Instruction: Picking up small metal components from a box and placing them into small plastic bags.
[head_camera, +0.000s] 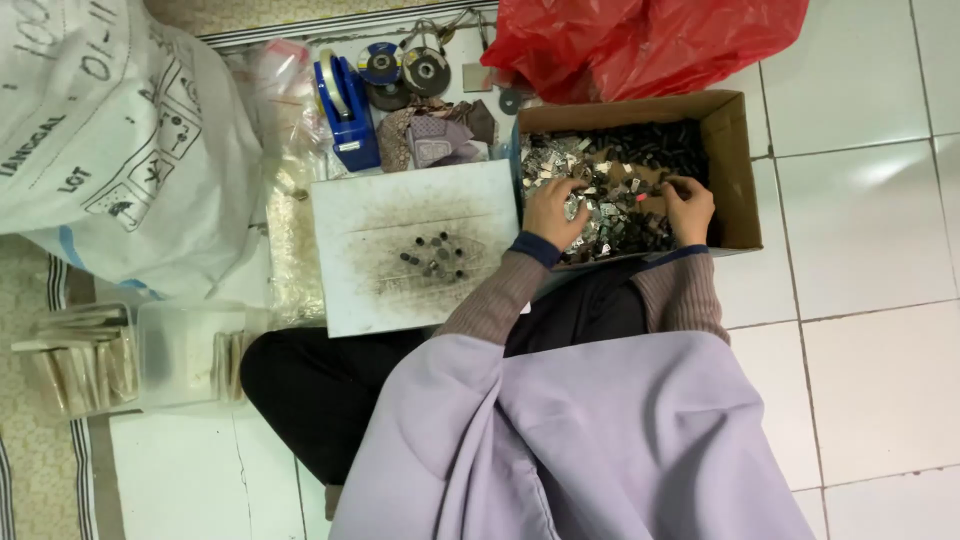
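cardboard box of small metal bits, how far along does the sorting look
Done: a few small dark pieces sit on the sooty white board beside the box. In hand: the left hand and right hand are both down in the cardboard box, fingers among the loose silver and dark parts. Left: the box looks well filled, so most of the pile seems unhandled. Whether either hand grips a piece can't be told.

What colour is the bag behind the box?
Red, a shiny plastic bag behind the cardboard box; the head view shows it.
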